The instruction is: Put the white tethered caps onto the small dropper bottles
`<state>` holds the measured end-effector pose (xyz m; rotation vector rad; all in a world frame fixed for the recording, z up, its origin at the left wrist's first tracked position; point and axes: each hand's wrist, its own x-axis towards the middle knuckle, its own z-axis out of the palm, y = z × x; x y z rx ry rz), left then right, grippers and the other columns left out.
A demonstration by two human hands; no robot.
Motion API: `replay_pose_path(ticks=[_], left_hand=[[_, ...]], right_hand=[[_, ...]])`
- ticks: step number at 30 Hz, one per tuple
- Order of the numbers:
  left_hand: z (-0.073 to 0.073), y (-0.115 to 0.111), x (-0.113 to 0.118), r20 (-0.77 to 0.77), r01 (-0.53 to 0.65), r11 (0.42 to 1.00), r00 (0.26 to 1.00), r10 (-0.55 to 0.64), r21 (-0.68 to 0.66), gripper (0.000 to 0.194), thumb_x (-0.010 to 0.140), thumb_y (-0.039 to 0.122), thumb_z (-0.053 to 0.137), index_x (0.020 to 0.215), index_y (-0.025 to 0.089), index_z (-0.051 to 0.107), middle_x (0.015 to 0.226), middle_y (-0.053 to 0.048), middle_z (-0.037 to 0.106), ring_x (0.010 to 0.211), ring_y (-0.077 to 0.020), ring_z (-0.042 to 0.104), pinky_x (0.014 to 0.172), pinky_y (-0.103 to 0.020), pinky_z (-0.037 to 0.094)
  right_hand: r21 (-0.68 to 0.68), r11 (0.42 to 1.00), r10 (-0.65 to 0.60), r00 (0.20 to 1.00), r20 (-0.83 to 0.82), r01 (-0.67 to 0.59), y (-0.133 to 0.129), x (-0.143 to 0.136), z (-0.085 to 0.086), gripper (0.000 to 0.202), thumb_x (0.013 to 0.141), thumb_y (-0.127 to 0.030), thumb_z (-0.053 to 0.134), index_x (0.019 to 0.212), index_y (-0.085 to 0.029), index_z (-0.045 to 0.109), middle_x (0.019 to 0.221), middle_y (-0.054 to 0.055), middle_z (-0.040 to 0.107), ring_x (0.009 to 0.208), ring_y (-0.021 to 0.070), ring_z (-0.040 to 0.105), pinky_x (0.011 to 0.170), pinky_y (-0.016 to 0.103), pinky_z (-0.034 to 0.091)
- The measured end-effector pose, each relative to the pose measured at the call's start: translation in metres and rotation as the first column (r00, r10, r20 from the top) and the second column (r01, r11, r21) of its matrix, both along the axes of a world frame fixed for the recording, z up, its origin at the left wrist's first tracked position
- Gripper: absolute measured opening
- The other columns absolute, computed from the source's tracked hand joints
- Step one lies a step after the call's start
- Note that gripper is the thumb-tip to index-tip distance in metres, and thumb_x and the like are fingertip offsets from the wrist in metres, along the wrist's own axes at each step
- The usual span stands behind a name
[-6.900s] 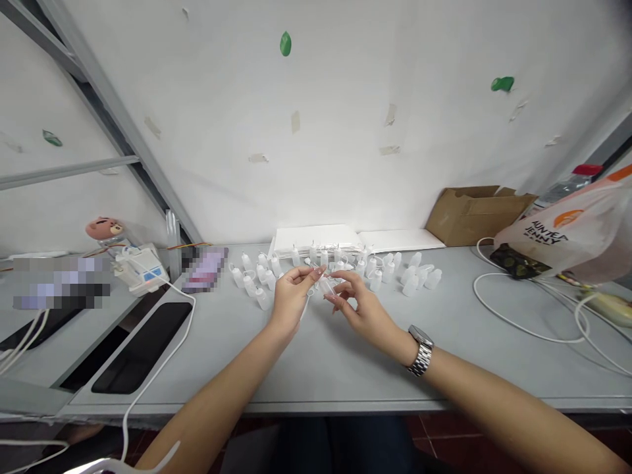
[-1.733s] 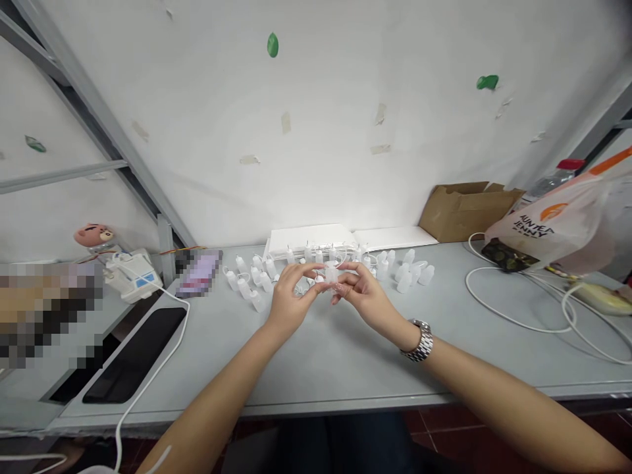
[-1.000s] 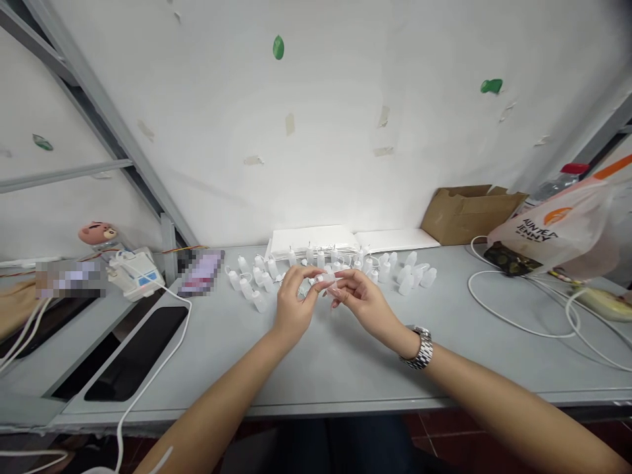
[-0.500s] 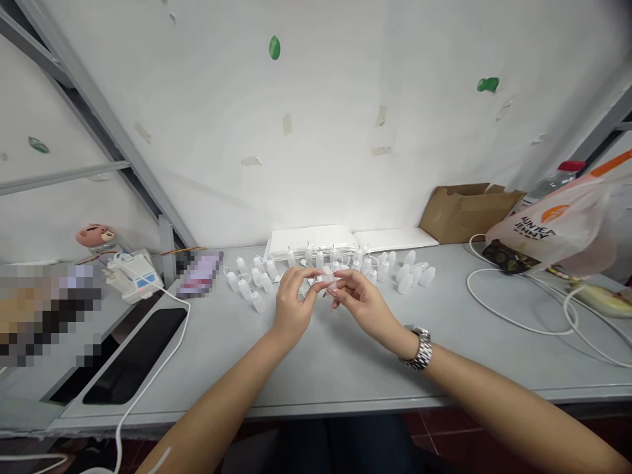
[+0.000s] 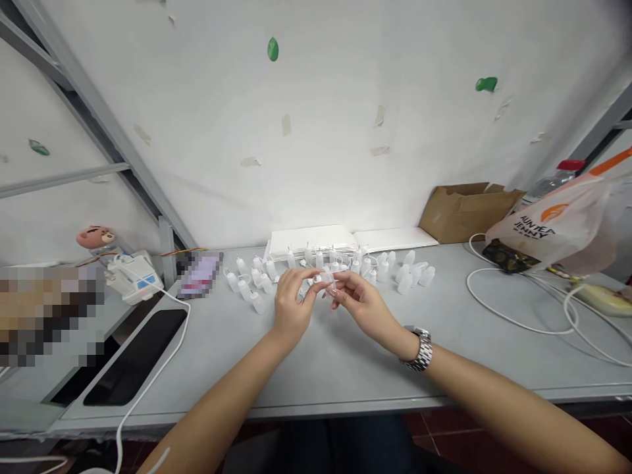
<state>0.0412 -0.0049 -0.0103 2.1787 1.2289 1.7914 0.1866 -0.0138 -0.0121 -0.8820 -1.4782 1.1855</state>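
Observation:
Near the middle of the grey table [image 5: 316, 368], my left hand [image 5: 295, 297] and my right hand [image 5: 359, 295] meet at the fingertips. Both are closed on one small translucent bottle [image 5: 328, 276], partly hidden by the fingers. Several small white bottles with thin tips [image 5: 243, 289] stand to the left of my hands and behind them. To the right, several more translucent bottles [image 5: 405, 280] stand or lean close together, seemingly without tips. A metal watch is on my right wrist.
White flat sheets [image 5: 311, 237] lie against the wall. At the right are a cardboard box [image 5: 464, 214], a plastic bag [image 5: 557, 230] and looped white cable [image 5: 518, 329]. At the left are a black phone-like slab [image 5: 135, 355], a purple packet [image 5: 200, 273] and a white power strip [image 5: 133, 276].

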Motion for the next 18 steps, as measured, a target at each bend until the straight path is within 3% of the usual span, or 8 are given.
replay_pose_path(ticks=[18], left_hand=[[-0.0008, 0.0018, 0.0005, -0.005, 0.003, 1.0, 1.0, -0.003, 0.019, 0.005, 0.08, 0.018, 0.055, 0.082, 0.022, 0.059, 0.078, 0.001, 0.062, 0.078, -0.014, 0.056, 0.074, -0.03, 0.043]], right_hand=[[0.052, 0.999, -0.008, 0.996, 0.092, 0.003, -0.0045, -0.0011, -0.0009, 0.019, 0.081, -0.032, 0.054, 0.094, -0.019, 0.05, 0.076, 0.0, 0.054, 0.062, 0.0114, 0.056, 0.063, 0.03, 0.048]])
